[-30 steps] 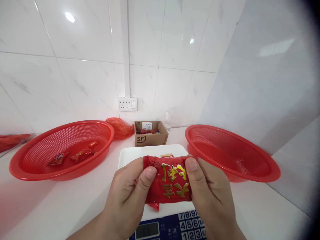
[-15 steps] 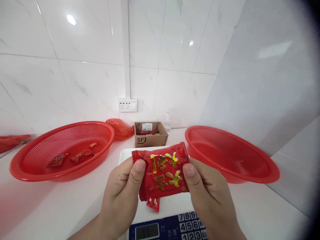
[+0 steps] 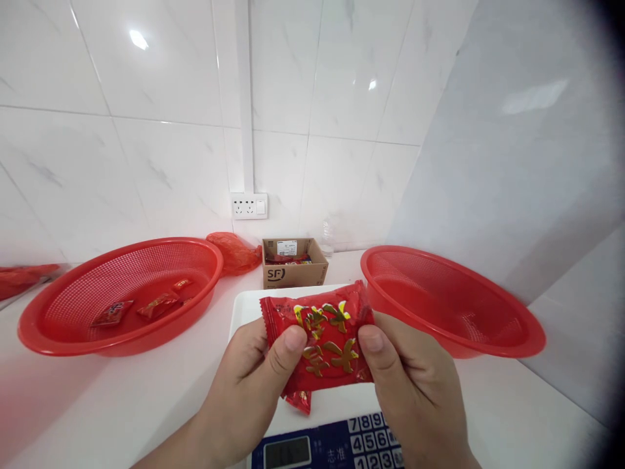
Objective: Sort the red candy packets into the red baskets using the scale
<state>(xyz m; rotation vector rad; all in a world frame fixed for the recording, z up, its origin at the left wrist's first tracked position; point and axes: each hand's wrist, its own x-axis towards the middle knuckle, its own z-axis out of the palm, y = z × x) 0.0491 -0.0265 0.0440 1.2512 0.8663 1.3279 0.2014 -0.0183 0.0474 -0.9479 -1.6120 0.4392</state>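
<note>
Both hands hold up one red snack packet (image 3: pixel 325 342) with gold lettering, above a white digital scale (image 3: pixel 247 306). My left hand (image 3: pixel 251 381) grips its left part, the thumb pressed across the front. At the packet's right end, my right hand (image 3: pixel 413 378) pinches it between thumb and fingers. The fingers behind the packet are hidden. Below it, a second small red packet (image 3: pixel 299 402) lies on the scale's pan, partly covered. The scale's blue panel shows number keys (image 3: pixel 374 443) and a grey display (image 3: pixel 287 451).
On the left stands a red plastic basket (image 3: pixel 120 345) with several red packets inside; another red basket (image 3: pixel 454 286) is at the right. Against the tiled wall are a cardboard box (image 3: pixel 295 275) with packets, a red plastic bag (image 3: pixel 234 254) and a clear bottle (image 3: pixel 327 238).
My left thumb has slid right, further onto the packet's front. The packet has tilted slightly and looks a little more bunched. The baskets, box and scale have stayed in place.
</note>
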